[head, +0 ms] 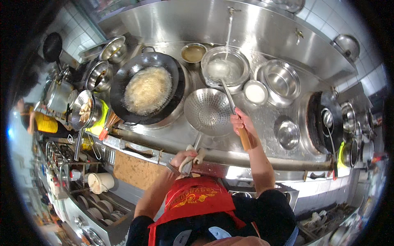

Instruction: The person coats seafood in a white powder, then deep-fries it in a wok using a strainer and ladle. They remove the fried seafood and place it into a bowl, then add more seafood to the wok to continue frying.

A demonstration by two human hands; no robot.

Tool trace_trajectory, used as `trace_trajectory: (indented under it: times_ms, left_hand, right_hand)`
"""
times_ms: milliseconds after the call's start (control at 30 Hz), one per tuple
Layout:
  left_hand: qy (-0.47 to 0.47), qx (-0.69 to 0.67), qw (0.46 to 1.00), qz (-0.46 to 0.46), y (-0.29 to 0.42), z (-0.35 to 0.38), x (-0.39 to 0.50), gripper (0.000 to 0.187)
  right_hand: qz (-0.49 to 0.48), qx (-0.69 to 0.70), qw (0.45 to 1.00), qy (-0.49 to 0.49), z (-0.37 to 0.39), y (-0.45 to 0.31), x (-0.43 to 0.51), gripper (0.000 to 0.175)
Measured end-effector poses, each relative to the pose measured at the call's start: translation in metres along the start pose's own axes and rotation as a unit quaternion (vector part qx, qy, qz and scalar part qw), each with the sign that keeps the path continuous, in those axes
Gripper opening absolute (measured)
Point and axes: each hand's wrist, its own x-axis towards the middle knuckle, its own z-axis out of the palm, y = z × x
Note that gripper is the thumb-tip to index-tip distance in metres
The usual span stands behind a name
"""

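Note:
My right hand (242, 122) grips the wooden handle of a ladle, whose metal bowl (219, 69) dips into a steel pot (244, 80) under a running tap (231, 12). In my left hand (184, 159) is a folded cloth (200, 156), wrapped about the handle of a perforated metal strainer (209, 112). The strainer's bowl lies face up over the steel counter, between the pot and a black wok (118, 92). Pale, foaming liquid (148, 91) bubbles in that wok.
Beside the pot are a bowl of brownish liquid (193, 53), a container of white contents (255, 92) and another steel pot (280, 81). Another strainer holding food (85, 110) rests at left near a bamboo brush (110, 123). A second wok (323, 123) sits right. A person (43, 121) stands far left.

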Motion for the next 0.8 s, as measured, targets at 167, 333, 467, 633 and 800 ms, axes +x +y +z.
trace_trajectory:
  times_ms: [167, 333, 467, 633, 800]
  left_hand:
    - [-0.050, 0.025, 0.998, -0.040, 0.059, 0.050, -0.016, 0.022]
    - [0.024, 0.164, 0.982, -0.091, 0.107, 0.089, -0.020, 0.017]
    - [0.062, 0.288, 0.955, -0.030, 0.120, 0.102, -0.022, 0.022]
    - [0.020, 0.416, 0.909, 0.020, 0.113, 0.095, -0.023, 0.024]
    - [-0.028, 0.329, 0.943, 0.044, 0.058, 0.047, -0.005, 0.017]
  right_hand:
    - [-0.137, -0.221, 0.954, 0.146, 0.023, 0.049, -0.065, 0.017]
    - [-0.348, -0.694, 0.575, 0.259, -0.033, 0.059, -0.085, 0.053]
    - [-0.187, -0.873, 0.276, 0.355, -0.076, 0.064, -0.150, 0.058]
    - [-0.014, -0.897, 0.265, 0.354, -0.090, 0.106, -0.219, 0.059]
    - [-0.240, -0.839, 0.348, 0.343, -0.076, 0.089, -0.162, 0.058]
